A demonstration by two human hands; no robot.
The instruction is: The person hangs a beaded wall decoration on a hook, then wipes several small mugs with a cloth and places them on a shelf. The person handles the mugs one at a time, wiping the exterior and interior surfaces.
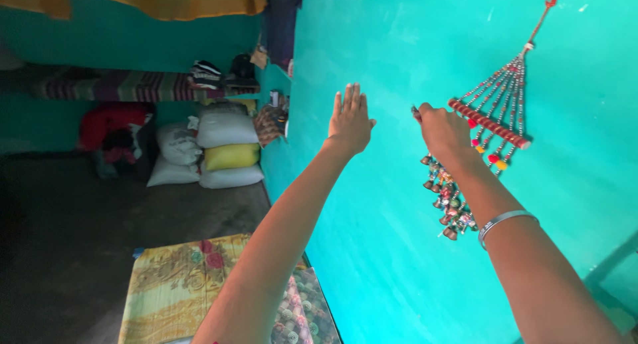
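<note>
- Head view, tilted sideways, shows both arms stretched toward a turquoise wall (pixel 399 204).
- Left hand (pixel 350 121) is spread flat, fingers together and straight; its grip holds nothing, and the palm seems to lie against or just off the wall, likely as a brace.
- Right hand (pixel 444 132) is closed in a fist on one end of a beaded wall hanging (pixel 495 114), at the end of its red bar, apparently to steady or shift it.
- That hanging hangs from a red cord near the upper right edge of the wall; beaded strands fan from the cord to the bar, and small bells (pixel 448 204) dangle beyond the wrist.
- A silver bangle (pixel 505 219) sits on the right forearm.
- Beside the wall, a patterned mattress (pixel 179 284) lies on the dark floor; stuffed sacks (pixel 222 148) are stacked in the far corner under a shelf with a striped cloth (pixel 119 86).
</note>
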